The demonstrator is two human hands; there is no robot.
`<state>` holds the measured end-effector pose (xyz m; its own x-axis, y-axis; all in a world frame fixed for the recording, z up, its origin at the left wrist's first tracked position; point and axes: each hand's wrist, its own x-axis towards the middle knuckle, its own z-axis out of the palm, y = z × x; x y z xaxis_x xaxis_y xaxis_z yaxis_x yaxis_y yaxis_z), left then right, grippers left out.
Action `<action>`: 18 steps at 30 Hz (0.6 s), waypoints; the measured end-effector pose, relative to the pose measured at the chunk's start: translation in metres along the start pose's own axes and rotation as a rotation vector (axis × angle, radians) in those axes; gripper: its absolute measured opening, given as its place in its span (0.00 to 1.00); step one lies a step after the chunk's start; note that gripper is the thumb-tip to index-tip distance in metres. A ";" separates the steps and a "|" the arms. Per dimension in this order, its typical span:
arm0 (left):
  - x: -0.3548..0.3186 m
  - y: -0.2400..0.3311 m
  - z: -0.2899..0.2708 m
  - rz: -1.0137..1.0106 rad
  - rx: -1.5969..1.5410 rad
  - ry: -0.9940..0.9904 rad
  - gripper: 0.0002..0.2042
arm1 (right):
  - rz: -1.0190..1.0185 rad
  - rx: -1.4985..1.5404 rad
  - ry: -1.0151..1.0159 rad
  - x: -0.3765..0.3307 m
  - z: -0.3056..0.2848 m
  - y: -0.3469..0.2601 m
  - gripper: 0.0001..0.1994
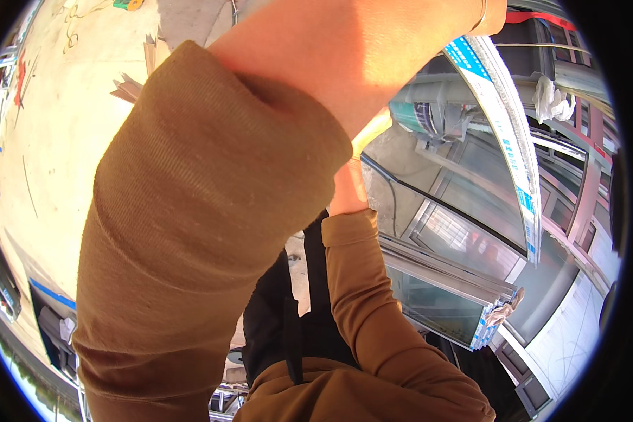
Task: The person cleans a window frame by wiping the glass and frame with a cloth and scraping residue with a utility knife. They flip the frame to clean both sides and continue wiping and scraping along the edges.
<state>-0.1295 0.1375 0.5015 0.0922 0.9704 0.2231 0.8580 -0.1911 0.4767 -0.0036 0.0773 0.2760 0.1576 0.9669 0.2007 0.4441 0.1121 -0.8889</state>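
Observation:
My left forearm, in a rolled brown sleeve, crosses the view to the upper right. Of my left hand point(492, 15) only the wrist end shows at the top edge; its fingers are cut off. It is by the top of a window sash point(508, 133), a glazed panel whose frame carries white film with blue print. My right hand point(374, 129) is farther down, beside the near end of the sash's dark lower edge. My left forearm covers much of it, so whether its fingers grip the sash cannot be made out.
Several metal-framed glass panels point(450, 299) lie stacked at the right, a crumpled wrap on their corner. Behind the sash are a roll wrapped in clear film point(429, 119) and a white crumpled bag point(552, 98). Cardboard pieces point(128, 88) lie on the pale floor point(56, 176) at left.

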 end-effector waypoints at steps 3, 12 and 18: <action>0.000 0.000 0.001 -0.005 -0.012 0.000 0.12 | -0.021 0.064 -0.020 0.001 0.001 0.005 0.10; -0.005 -0.003 0.009 -0.009 -0.016 0.030 0.12 | -0.006 0.160 -0.063 0.001 0.004 -0.004 0.11; -0.011 -0.004 0.014 0.000 -0.018 0.070 0.11 | 0.025 0.321 -0.206 -0.011 -0.055 -0.002 0.09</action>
<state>-0.1266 0.1295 0.4854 0.0562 0.9579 0.2817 0.8487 -0.1944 0.4918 0.0421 0.0538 0.2985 -0.0304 0.9924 0.1196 0.1385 0.1226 -0.9827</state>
